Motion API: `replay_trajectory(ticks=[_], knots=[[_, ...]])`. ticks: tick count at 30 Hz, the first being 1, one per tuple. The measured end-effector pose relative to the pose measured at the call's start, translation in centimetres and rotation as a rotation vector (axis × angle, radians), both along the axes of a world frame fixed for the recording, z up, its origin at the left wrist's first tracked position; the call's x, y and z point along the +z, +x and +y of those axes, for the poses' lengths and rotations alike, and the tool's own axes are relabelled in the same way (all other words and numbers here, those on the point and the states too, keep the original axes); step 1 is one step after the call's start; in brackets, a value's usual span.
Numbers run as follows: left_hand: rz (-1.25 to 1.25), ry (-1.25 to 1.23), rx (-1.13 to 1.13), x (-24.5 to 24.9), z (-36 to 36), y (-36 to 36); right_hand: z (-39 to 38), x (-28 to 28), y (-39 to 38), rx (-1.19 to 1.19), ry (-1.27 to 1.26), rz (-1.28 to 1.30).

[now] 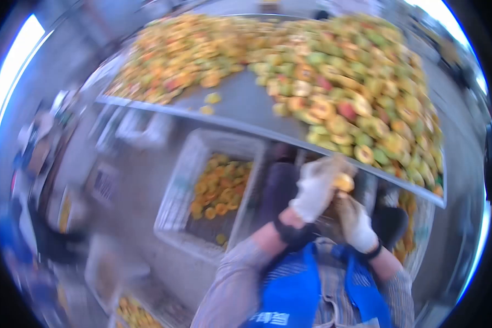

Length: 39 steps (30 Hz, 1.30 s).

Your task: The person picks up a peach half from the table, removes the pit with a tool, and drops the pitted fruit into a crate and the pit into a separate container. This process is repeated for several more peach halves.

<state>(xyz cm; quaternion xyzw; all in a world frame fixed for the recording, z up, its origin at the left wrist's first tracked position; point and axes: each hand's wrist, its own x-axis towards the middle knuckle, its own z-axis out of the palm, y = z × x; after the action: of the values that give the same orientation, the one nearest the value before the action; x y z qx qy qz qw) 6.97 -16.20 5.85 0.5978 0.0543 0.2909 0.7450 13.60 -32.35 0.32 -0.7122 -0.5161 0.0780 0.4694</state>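
My left hand (316, 185), in a white glove, is closed around a yellow-orange peach half (343, 182) just below the front edge of the metal table. Close under the fruit, my right hand (357, 223), also gloved, has its fingers curled up against it. Blur hides whether a small tool sits in the right fingers. Beyond both hands, a large heap of cut peaches (361, 104) with green, yellow and red skins covers the table's right side.
More orange peach pieces (175, 54) are piled on the table's left. Its metal rim (229, 123) runs across in front of me. Below left stands a white crate (175, 191) holding peach pieces (221, 186). Another crate of fruit (134, 311) is at the lower left.
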Motion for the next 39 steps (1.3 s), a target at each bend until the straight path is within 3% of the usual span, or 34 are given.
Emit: replay_trajectory(ticks=[1,2,3,5,6,7,8,10,12,13,14,16,17,18,20,22,24,27,29,30,31,32,34,36,37,38,39], knots=[[0.015,-0.244,-0.013,-1.3,-0.6,0.9,0.5,5.1,-0.9,-0.129,-0.286,0.844],[0.010,-0.259,0.068,-2.3,-0.9,1.7,0.2,5.5,0.0,-0.115,-0.433,0.954],[0.081,-0.352,0.030,-0.2,-0.7,0.9,0.3,4.2,0.4,0.005,-0.487,0.928],[-0.194,-0.451,-0.184,-0.2,0.5,0.3,-0.9,1.9,2.2,0.038,-0.466,0.858],[-0.162,-0.409,-0.168,-0.1,1.0,0.2,-1.6,1.1,2.9,0.025,-0.440,0.832],[-0.049,-0.334,-0.104,0.6,1.5,-0.3,-1.9,0.4,3.4,0.001,-0.412,0.819],[0.061,-0.256,-0.036,1.7,1.7,-1.1,-1.0,-1.1,2.9,-0.049,-0.201,0.542],[0.298,-0.080,0.074,4.2,1.9,-2.3,-1.1,-2.8,4.5,0.118,-0.190,0.727],[-0.237,-0.546,0.195,-0.6,0.5,2.5,1.4,-3.1,1.2,0.088,0.047,0.280],[-0.264,-0.529,0.161,-0.7,0.8,2.0,3.2,-1.6,-0.5,0.054,0.292,1.169],[-0.266,-0.519,0.175,-0.9,0.9,1.9,3.1,-3.4,1.0,0.071,0.291,1.174],[-0.246,-0.547,0.314,-1.3,0.3,2.5,2.0,-8.6,6.3,0.101,-0.118,-0.277],[-0.216,-0.544,0.358,-1.3,-0.1,2.3,2.2,-6.3,3.9,-0.048,-0.179,-0.552],[-0.238,-0.517,0.403,-2.1,-0.6,2.9,2.2,-7.0,4.9,-0.033,-0.168,-0.555],[-0.237,-0.597,0.270,-0.7,-0.6,1.1,1.1,-7.9,7.0,-0.059,-0.141,-0.014],[-0.191,-0.594,0.236,-0.5,-0.3,0.0,1.0,-6.3,6.1,0.018,-0.126,-0.131],[-0.139,-0.585,0.178,-0.9,0.2,0.0,1.7,-2.1,3.9,0.120,-0.119,0.312],[-0.185,-0.632,0.196,0.2,0.2,-0.8,2.1,1.0,1.2,0.056,-0.139,0.279],[-0.074,-0.547,0.207,0.5,0.1,-1.1,2.3,1.7,-0.2,0.101,-0.108,0.874],[-0.120,-0.526,0.180,-0.5,0.2,-0.4,3.0,5.0,-2.3,0.091,-0.077,1.011],[-0.093,-0.219,0.196,0.0,0.6,-0.8,2.6,3.5,-1.4,0.109,-0.103,0.858],[-0.036,-0.433,-0.022,0.6,1.2,-0.8,0.7,3.2,-0.9,0.063,-0.171,0.928],[-0.041,-0.351,-0.278,1.7,2.1,-0.9,2.3,6.1,-3.0,0.014,-0.192,1.050],[-0.021,-0.414,-0.308,1.5,1.8,-0.2,1.5,7.9,-2.3,-0.024,-0.345,0.861],[0.064,-0.374,-0.268,1.4,1.5,0.6,1.3,7.0,-1.8,-0.071,-0.304,0.635],[0.138,-0.326,-0.212,1.6,1.3,1.1,1.3,6.0,-1.2,-0.104,-0.274,0.399],[0.278,-0.153,-0.210,2.1,1.2,1.3,1.0,5.1,-0.6,-0.136,-0.263,0.400]])
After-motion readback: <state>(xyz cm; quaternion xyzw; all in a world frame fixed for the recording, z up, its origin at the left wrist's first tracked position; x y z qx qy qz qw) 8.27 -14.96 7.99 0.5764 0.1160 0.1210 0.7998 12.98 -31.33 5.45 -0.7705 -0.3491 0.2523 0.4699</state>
